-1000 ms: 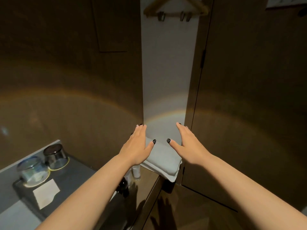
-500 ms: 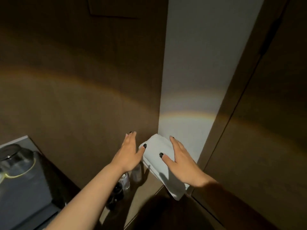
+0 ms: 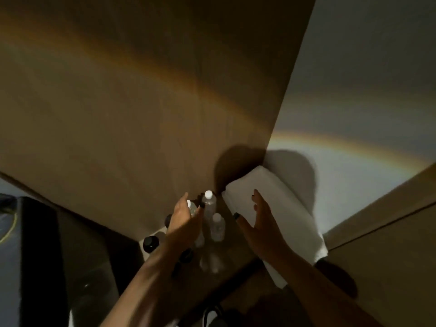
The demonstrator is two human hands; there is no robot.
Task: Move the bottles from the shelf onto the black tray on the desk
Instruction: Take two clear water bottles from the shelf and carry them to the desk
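Head view: dim shelf corner.
Left hand (image 3: 182, 217): fingers curled round clear bottle (image 3: 192, 208).
Right hand (image 3: 258, 223): open, fingers straight, beside white towel (image 3: 278, 204).

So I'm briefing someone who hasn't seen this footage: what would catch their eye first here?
Probably the two bare hands low in the middle: the left hand curls round a clear white-capped bottle among a cluster of bottles, while the right hand is open against a folded white towel. Next, a rainbow-like arc of light crosses the dim wooden panel and pale wall above.
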